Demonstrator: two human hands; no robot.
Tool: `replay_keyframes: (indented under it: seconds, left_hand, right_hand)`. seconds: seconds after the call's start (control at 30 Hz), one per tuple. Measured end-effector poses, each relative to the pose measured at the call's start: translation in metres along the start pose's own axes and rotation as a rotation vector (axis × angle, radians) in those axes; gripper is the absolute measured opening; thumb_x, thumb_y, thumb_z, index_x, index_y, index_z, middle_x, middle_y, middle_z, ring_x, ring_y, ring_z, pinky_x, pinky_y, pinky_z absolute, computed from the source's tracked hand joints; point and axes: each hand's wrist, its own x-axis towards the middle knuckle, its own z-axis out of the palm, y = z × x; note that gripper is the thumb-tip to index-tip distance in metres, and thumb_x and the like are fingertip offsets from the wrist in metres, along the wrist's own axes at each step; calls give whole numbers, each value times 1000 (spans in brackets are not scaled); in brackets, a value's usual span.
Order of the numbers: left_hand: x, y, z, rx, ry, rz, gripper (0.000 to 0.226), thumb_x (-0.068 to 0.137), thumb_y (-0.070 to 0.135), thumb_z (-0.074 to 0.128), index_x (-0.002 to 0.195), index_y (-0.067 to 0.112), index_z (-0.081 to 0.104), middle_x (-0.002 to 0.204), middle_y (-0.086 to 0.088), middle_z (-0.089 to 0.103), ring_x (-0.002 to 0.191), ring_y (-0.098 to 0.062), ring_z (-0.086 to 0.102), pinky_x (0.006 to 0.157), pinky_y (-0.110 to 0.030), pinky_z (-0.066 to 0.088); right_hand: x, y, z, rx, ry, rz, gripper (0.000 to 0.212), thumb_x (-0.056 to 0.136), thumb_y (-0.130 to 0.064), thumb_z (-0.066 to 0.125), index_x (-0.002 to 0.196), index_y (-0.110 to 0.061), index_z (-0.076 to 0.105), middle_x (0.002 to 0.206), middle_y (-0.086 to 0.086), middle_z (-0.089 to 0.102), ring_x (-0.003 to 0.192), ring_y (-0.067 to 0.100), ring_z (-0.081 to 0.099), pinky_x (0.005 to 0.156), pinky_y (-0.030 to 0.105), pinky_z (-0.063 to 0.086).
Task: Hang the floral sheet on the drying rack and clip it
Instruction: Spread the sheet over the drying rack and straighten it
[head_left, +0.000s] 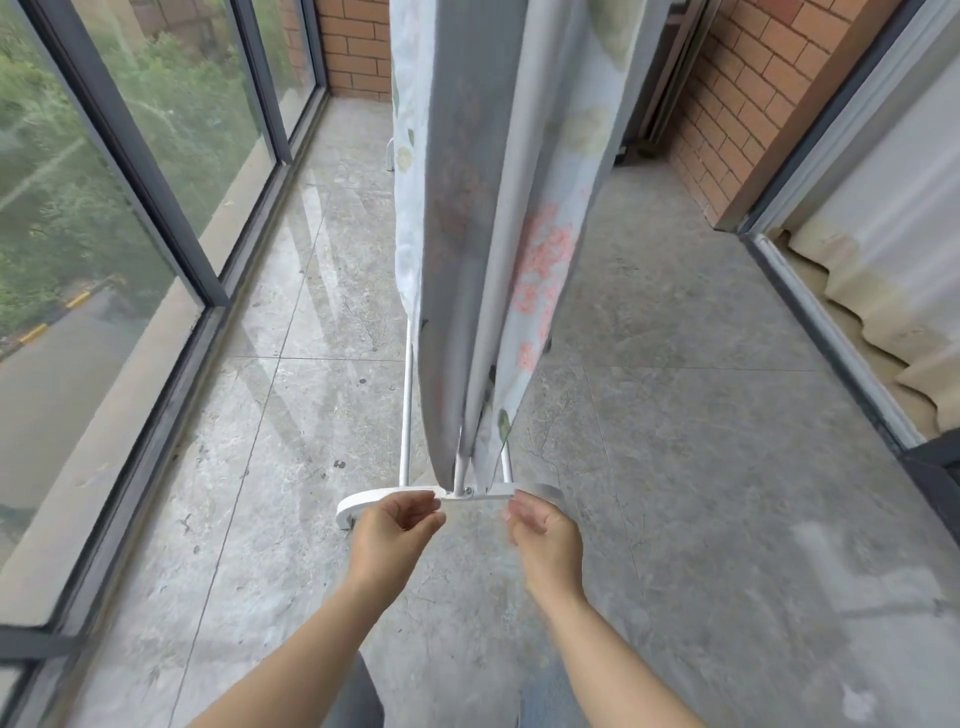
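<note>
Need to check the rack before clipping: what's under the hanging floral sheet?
Below the floral sheet, the rack's white uprights and curved base foot show. Its upper rails are covered.

Pale floral fabric sheet (467, 182) is cut off by top edge; white metal drying rack (407, 415) largely hidden behind it; right hand (545, 540) fingertips blurred.

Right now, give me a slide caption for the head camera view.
Floral sheet draped over a white drying rack on a balcony floor, left hand and right hand empty near its base.
</note>
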Motion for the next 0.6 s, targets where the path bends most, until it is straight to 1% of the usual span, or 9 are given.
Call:
replay_keyframes:
  seconds: [0.03, 0.07, 0.1, 0.17, 0.27, 0.37, 0.47, 0.53, 0.6]
  left_hand:
    - [-11, 16, -3, 50, -13, 6, 23, 80, 3, 75, 102, 9, 71, 90, 4, 75, 84, -1, 70, 77, -13, 54]
    - [-21, 34, -5, 90, -26, 18, 21, 80, 7, 75, 100, 12, 72, 90, 6, 75, 83, 2, 69, 77, -13, 54]
    - [-30, 55, -7, 112, -30, 24, 19, 81, 8, 75, 99, 14, 72, 90, 7, 74, 81, 4, 68, 77, -12, 53]
    - [-46, 95, -9, 109, -6, 29, 16, 82, 8, 74, 96, 15, 71, 88, 8, 74, 79, 6, 67, 77, -12, 53]
    - [-73, 149, -14, 115, 17, 17, 16, 83, 7, 72, 98, 13, 71, 88, 8, 74, 82, 0, 68, 82, -19, 54]
    - [-109, 205, -19, 124, -13, 2, 15, 84, 12, 71, 99, 14, 71, 90, 5, 74, 86, -9, 70, 86, -29, 55]
    - [-151, 268, -25, 145, -59, 12, 14, 85, 15, 71, 98, 21, 71, 91, 6, 74, 87, -9, 70, 87, -31, 55]
    - [-180, 313, -27, 145, -78, 26, 13, 85, 14, 71, 93, 24, 71, 89, 6, 75, 86, -8, 70, 86, -30, 56]
    - [-206, 360, -27, 147, -98, 47, 12, 83, 14, 72, 91, 24, 71, 86, 6, 75, 82, -4, 70, 82, -27, 56]
  right_hand:
    - [-10, -15, -9, 1, 21, -2, 30, 87, -7, 68, 117, -10, 67, 105, -2, 71, 96, 8, 67, 94, 34, 54]
    - [-19, -33, -16, 0, 34, -9, 27, 87, -10, 69, 114, -12, 69, 101, -6, 72, 95, 9, 68, 94, 39, 54]
    - [-29, -53, -24, -11, 43, -12, 24, 87, -12, 69, 111, -14, 70, 97, -9, 72, 93, 10, 69, 93, 41, 54]
    - [-46, -93, -36, -4, 53, -24, 19, 87, -14, 70, 106, -18, 71, 95, -7, 73, 91, 13, 69, 91, 41, 55]
    - [-77, -147, -55, 61, 66, -31, 15, 88, -13, 69, 103, -14, 71, 97, -1, 73, 93, 15, 69, 90, 37, 56]
    - [-115, -202, -79, 105, 89, -32, 12, 90, -12, 66, 101, -12, 70, 95, 6, 73, 92, 19, 69, 78, 27, 58]
    - [-157, -260, -104, 133, 102, -43, 9, 92, -13, 63, 96, -17, 70, 88, 5, 73, 88, 19, 70, 75, 29, 57]
    - [-185, -302, -122, 152, 114, -50, 12, 92, -10, 62, 91, -20, 69, 86, 5, 73, 83, 17, 70, 71, 26, 57]
    - [-210, -344, -141, 179, 135, -55, 14, 92, -8, 61, 91, -19, 70, 86, 5, 73, 79, 16, 69, 66, 24, 55]
